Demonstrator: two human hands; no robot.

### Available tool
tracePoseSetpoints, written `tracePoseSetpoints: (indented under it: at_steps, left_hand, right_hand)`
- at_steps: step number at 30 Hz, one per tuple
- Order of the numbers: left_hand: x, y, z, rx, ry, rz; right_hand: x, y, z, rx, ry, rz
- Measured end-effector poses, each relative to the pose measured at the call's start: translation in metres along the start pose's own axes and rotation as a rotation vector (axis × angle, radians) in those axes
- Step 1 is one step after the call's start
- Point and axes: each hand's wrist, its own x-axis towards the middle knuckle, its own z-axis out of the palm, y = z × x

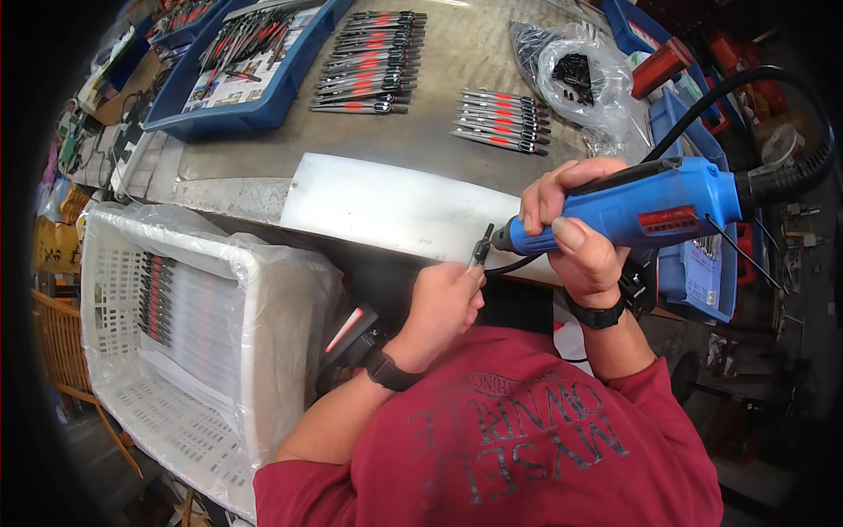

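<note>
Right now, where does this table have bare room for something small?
Bare: the metal table between the left row of pen-like pieces and the white board, and the board's left part. Crowded: the right side, with a clear bag, a blue tray and the blue power tool.

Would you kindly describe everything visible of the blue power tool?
The blue power tool has a plastic-looking body with a red panel, ribbed front collar and dark nose. Black cable leaves its rear through a ribbed sleeve. The right hand grips its front near the white board; its nose points left, close to the pen-like piece in the left hand, contact unclear.
</note>
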Motion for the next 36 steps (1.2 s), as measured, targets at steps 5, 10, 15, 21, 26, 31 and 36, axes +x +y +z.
tracePoseSetpoints:
  at_steps: [5,10,15,21,26,31,36]
  left_hand:
    - [0.0,0.0,0.001,0.005,0.007,-0.005]
    - [0.0,0.0,0.001,-0.004,0.012,-0.004]
    - [0.001,-0.003,0.001,-0.023,0.01,0.025]
    - [0.001,-0.006,0.0,0.051,0.045,0.043]
    - [0.005,-0.007,-0.001,0.031,0.048,0.058]
    - [0.003,-0.008,0.002,0.018,0.07,0.079]
    - [0.001,-0.003,0.005,0.061,0.083,0.069]
  right_hand:
    - [-0.002,-0.001,0.0,0.03,-0.023,0.039]
    - [0.001,-0.001,0.003,0.023,-0.122,0.022]
    - [0.006,0.003,0.012,-0.205,-0.1,-0.046]
    - [0.017,0.005,0.017,-0.117,-0.152,0.079]
    - [0.022,0.009,0.02,-0.226,-0.109,0.094]
    - [0.021,0.008,0.025,-0.318,-0.254,0.09]
    - [0.027,0.001,0.031,-0.216,-0.114,0.163]
